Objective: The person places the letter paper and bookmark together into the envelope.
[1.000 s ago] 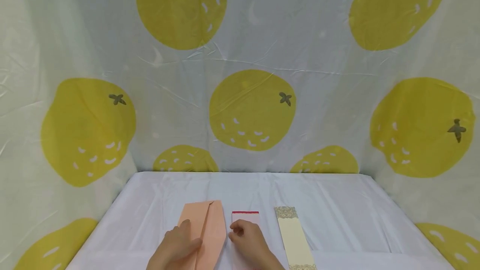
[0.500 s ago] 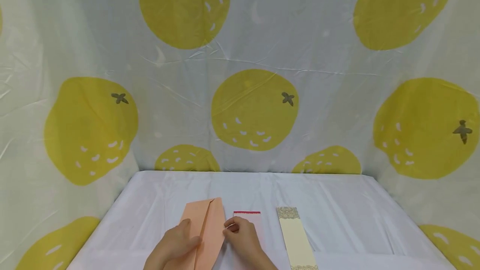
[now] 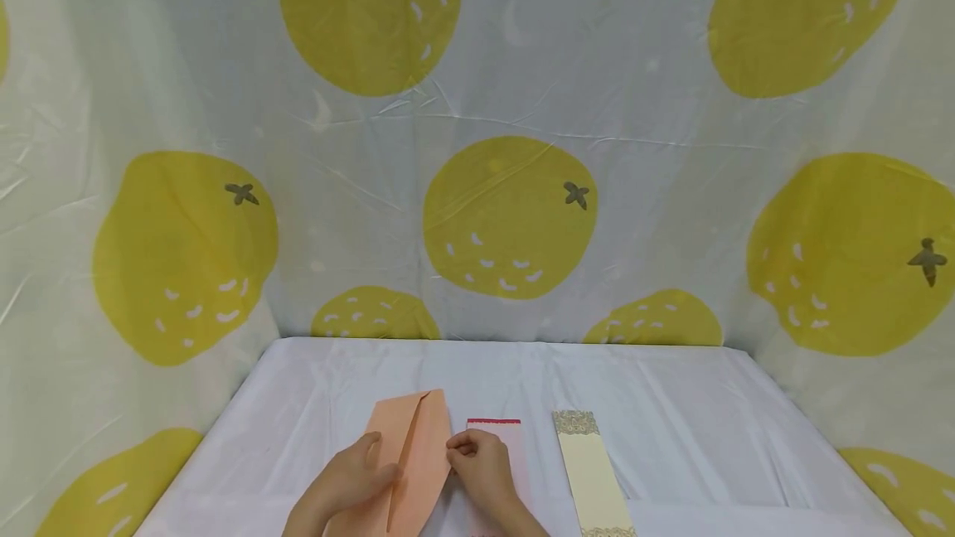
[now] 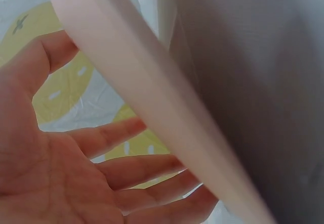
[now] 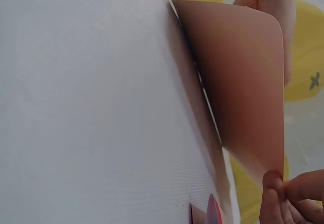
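A peach paper envelope (image 3: pixel 429 454) lies on the left part of the table, its long flap seam facing up. My left hand (image 3: pixel 351 475) rests on its left side. In the left wrist view, the spread, fairly straight fingers (image 4: pixel 136 171) and the thumb touch the paper. At the right edge, my right hand (image 3: pixel 481 464) pinches the flap between thumb and fingertips. The right wrist view has the flap (image 5: pixel 243 77) raised, its lower corner in the right fingers (image 5: pixel 273 198).
Partly under my right hand lies a pale pink paper strip (image 3: pixel 515 450) with a red top edge. To its right is a cream strip (image 3: pixel 593 471) with gold lace-patterned ends. White cloth covers the table (image 3: pixel 671 421); a lemon-print curtain (image 3: pixel 656 214) surrounds it.
My right hand has moved left from above the pink strip to the envelope's right edge and now pinches it. The envelope's right side has risen slightly. My left hand stays on the envelope.
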{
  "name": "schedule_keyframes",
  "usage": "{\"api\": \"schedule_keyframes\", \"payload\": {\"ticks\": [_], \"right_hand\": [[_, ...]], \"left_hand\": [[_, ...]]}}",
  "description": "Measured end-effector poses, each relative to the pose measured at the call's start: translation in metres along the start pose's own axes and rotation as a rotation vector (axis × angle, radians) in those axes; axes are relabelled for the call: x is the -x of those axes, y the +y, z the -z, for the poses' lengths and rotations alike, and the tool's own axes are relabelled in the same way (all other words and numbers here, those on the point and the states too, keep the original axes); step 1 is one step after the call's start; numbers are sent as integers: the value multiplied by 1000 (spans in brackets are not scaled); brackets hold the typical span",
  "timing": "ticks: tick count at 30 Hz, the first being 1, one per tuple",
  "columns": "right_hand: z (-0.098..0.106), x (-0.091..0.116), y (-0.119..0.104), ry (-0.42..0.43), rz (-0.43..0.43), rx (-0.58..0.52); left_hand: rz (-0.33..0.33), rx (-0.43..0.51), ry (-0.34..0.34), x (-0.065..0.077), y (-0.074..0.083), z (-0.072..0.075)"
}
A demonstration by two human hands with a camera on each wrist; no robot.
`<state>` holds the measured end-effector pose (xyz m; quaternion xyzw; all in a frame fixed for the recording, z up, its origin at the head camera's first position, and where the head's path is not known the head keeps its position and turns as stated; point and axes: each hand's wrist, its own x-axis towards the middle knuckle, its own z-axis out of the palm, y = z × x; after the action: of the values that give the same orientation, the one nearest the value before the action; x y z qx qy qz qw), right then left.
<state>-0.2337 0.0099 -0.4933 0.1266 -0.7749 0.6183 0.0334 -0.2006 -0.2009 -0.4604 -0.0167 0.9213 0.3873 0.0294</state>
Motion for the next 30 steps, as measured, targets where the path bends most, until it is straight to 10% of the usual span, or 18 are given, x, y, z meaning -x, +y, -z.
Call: {"api": "schedule_keyframes", "payload": {"ticks": [17,30], "right_hand": [[5,0,-2,-9,-42,-69],[7,2,-1,3,-37,-45]], "left_hand": [[-331,207,-160,-5,-7,5],[-350,206,-190,-6,-10,5]]}}
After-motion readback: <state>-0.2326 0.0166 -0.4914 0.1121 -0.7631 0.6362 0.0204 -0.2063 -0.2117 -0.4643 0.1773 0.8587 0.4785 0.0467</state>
